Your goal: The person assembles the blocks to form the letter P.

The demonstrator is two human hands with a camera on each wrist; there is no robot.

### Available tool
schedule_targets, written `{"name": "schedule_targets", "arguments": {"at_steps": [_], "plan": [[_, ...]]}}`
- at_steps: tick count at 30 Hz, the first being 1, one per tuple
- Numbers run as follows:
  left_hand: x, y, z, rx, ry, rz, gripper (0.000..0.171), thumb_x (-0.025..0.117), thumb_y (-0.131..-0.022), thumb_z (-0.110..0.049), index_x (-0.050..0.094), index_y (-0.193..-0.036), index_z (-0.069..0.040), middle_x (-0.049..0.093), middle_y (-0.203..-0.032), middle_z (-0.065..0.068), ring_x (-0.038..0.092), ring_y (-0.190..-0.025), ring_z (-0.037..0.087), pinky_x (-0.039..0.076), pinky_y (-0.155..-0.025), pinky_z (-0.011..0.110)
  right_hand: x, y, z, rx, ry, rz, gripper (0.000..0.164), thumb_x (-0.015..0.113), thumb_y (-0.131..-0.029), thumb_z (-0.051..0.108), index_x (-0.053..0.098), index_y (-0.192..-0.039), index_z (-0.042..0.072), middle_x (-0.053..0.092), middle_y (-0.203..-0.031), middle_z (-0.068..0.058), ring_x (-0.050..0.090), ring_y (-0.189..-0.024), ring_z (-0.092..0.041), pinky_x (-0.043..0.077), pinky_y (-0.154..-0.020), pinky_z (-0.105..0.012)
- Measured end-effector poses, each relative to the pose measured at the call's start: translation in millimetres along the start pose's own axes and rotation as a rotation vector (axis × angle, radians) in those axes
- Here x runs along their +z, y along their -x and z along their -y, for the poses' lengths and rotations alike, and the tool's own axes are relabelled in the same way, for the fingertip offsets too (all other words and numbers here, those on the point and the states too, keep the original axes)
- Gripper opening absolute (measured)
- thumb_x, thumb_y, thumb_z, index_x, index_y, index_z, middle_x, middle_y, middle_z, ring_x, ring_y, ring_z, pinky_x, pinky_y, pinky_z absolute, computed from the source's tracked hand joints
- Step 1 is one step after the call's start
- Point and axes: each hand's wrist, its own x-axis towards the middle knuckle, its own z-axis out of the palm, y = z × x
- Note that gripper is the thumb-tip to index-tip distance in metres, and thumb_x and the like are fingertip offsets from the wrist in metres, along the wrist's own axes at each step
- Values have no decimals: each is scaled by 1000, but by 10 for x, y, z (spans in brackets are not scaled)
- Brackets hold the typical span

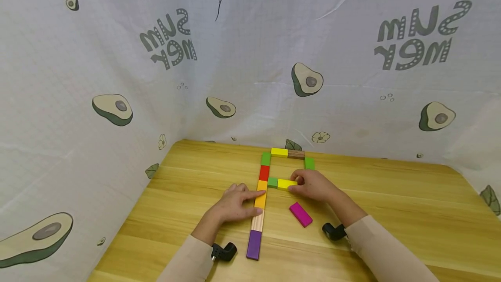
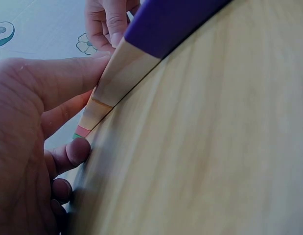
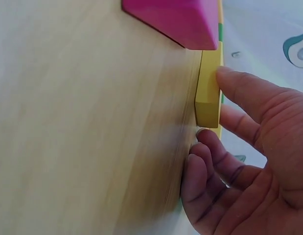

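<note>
My left hand rests over a column of flat wooden blocks. Its straight index finger touches the orange block, and the thumb tip lies at the joint with the plain wood block. A purple block forms the near end; a red block and a green block continue the column away from me. My right hand pinches the right end of a yellow block, thumb on the near side. This block lies flat, in line with a small green block that meets the column.
A magenta block lies loose near the right wrist. At the back, another yellow block and a dark brown block form a row, with a green block below its right end. A printed curtain borders the wooden table.
</note>
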Motion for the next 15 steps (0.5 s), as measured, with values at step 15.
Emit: {"name": "schedule_targets", "arguments": {"at_steps": [15], "plan": [[-2, -7, -5, -11, 6, 5, 58, 70, -90, -54, 56, -145, -43, 49, -95, -8, 36, -87, 13, 30, -76, 29, 13, -43, -16, 3, 2, -7, 30, 77, -91, 34, 69, -110, 13, 62, -91, -3, 53, -79, -18, 46, -72, -32]]}}
